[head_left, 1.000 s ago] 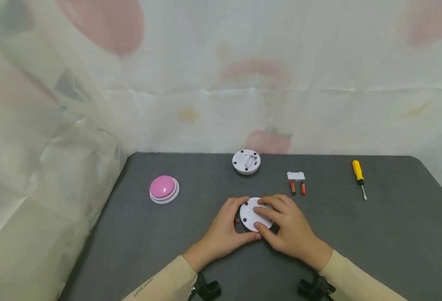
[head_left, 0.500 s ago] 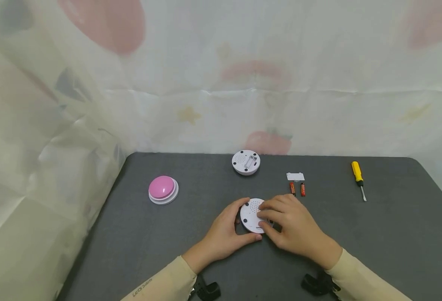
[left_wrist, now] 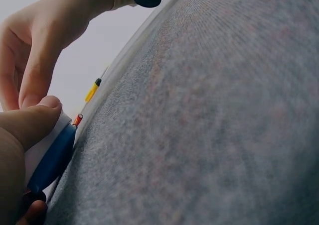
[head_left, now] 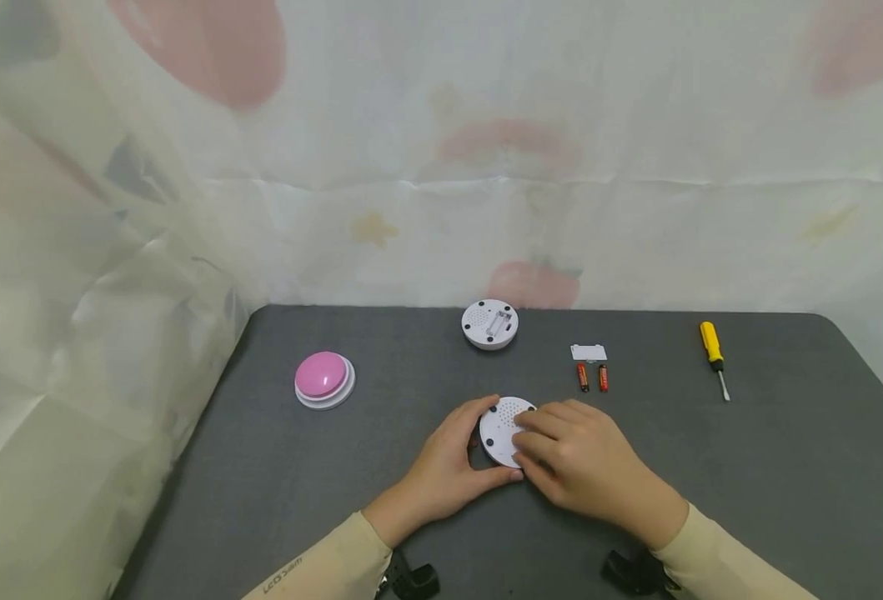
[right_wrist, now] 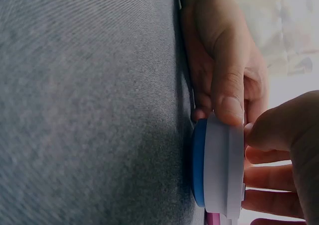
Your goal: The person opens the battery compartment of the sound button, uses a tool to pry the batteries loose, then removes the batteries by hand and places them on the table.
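Note:
A round white push-button device (head_left: 499,435) lies face down on the table, its base with small holes and dark feet turned up. Its blue dome (right_wrist: 198,165) faces the tabletop in the right wrist view. My left hand (head_left: 444,467) grips the device by its rim, thumb on the near side and fingers on the far side. My right hand (head_left: 594,458) lies over the right part of the base, its bent fingertips and thumb touching the surface. Those fingers hide that part of the base, and I cannot tell whether they pinch anything there.
A second white device (head_left: 489,325) with an uncovered battery compartment stands at the back. To its right lie a white battery cover (head_left: 588,352) and two red batteries (head_left: 583,377). A pink push button (head_left: 323,379) sits at left, a yellow-handled screwdriver (head_left: 714,350) at far right.
My right hand has shifted slightly right and its fingers have bent more over the base. The left hand keeps its hold on the device, which stays in about the same place.

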A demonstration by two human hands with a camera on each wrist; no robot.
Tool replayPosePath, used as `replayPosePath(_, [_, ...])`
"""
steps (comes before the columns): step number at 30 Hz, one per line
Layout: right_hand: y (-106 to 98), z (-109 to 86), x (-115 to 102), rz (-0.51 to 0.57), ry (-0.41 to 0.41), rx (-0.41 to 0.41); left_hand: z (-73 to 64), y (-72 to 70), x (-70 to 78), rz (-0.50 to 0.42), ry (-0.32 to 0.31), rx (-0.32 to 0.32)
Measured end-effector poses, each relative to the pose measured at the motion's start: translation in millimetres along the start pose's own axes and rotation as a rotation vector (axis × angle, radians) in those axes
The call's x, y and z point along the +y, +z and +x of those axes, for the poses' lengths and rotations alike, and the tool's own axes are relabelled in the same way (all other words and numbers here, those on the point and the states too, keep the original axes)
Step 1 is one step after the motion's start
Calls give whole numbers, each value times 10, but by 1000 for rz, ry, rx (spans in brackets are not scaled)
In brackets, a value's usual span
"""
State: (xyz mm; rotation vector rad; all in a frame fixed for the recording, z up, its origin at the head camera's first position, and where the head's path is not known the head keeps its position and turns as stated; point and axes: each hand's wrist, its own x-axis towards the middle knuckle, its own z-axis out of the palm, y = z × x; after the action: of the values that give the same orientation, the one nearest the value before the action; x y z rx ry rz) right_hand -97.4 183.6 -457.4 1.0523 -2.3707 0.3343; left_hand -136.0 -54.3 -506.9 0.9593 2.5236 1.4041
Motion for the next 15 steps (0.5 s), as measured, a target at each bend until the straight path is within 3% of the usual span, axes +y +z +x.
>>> replayPosePath(15, [1, 14, -47, 5, -48, 9, -8, 0, 35, 19, 62, 47])
